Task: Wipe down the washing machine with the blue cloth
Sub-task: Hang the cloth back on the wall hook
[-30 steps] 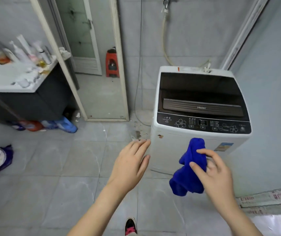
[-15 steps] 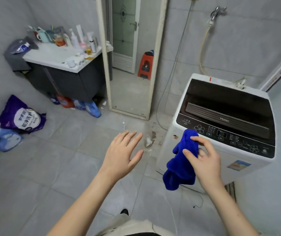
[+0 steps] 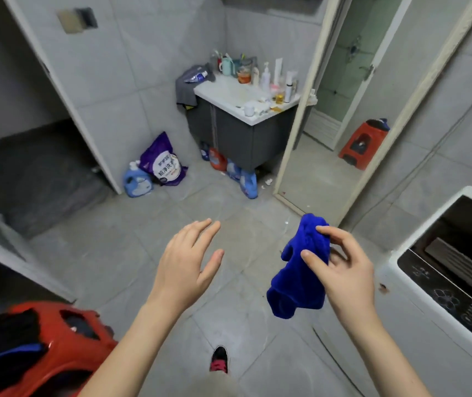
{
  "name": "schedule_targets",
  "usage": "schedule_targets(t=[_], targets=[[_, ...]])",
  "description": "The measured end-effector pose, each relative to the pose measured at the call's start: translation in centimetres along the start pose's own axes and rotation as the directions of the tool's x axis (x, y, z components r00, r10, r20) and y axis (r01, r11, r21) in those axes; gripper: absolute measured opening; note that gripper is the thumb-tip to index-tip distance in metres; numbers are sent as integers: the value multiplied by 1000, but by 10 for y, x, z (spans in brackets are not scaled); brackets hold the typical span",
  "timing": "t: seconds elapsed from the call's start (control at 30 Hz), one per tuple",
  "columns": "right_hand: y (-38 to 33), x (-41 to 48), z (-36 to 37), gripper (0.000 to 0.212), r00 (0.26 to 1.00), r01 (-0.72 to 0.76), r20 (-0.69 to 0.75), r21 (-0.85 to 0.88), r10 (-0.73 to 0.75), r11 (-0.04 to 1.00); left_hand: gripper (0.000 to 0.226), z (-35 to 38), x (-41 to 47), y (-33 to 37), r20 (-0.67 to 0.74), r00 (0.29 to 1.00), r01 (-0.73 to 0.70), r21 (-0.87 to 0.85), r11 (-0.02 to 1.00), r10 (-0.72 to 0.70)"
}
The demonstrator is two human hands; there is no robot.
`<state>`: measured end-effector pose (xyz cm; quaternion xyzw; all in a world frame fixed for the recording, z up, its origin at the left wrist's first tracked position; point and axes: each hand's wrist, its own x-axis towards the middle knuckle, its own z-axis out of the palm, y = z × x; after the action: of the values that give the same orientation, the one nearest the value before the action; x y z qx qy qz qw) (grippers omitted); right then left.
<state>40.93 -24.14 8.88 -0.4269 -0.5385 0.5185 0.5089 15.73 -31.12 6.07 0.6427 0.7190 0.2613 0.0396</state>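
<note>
A crumpled blue cloth [image 3: 300,270] hangs in the air over the grey floor, pinched by the fingers and thumb of my right hand [image 3: 340,270]. The white top-loading washing machine [image 3: 418,310] with its dark lid and black control panel stands at the right edge, just right of that hand and not touched by it. My left hand [image 3: 186,265] floats to the left of the cloth with fingers spread and holds nothing.
A red basket [image 3: 57,339] with dark clothes sits at the lower left. Detergent bottles and a purple bag [image 3: 160,164] stand on the floor by the sink cabinet [image 3: 237,130]. A tall leaning mirror [image 3: 338,116] is behind the cloth. My shoe [image 3: 219,359] shows below.
The view has swung left, so the washing machine has slid to the right edge and the red basket has come into sight. Both hands keep their pose, the right still holding the cloth.
</note>
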Motion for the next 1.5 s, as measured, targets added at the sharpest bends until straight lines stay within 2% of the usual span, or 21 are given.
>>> schedule_targets(t=[0.23, 0.37, 0.53, 0.77, 0.97, 1.1, 1.3, 1.43, 1.5], targets=[[20, 54, 107, 43, 971, -22, 236, -21, 27, 1000, 64, -23, -19, -93, -28, 954, 298, 48, 953, -297], [39, 96, 177, 42, 938, -47, 341, -38, 57, 998, 66, -30, -7, -154, -49, 910, 414, 43, 909, -412], [44, 158, 265, 41, 891, -3, 454, -48, 25, 999, 66, -62, 44, -219, -99, 887, 457, 53, 888, -450], [43, 247, 377, 41, 846, 61, 532, -23, -40, 998, 62, -99, 120, -287, -181, 866, 479, 37, 877, -466], [72, 341, 475, 41, 793, 18, 609, -17, -4, 1000, 54, -79, 193, -360, -171, 813, 561, -22, 827, -556], [94, 418, 550, 40, 734, -12, 679, -15, 19, 1000, 63, -74, 264, -423, -169, 773, 620, 0, 784, -611], [97, 535, 666, 40, 642, -54, 766, -4, 38, 999, 64, -114, 383, -510, -284, 682, 696, -30, 717, -674], [104, 602, 746, 41, 614, -69, 789, 3, 40, 998, 53, -142, 451, -567, -358, 663, 700, -16, 714, -657], [111, 629, 781, 42, 620, -50, 784, -8, 37, 999, 56, -149, 478, -597, -361, 661, 711, 18, 703, -658]])
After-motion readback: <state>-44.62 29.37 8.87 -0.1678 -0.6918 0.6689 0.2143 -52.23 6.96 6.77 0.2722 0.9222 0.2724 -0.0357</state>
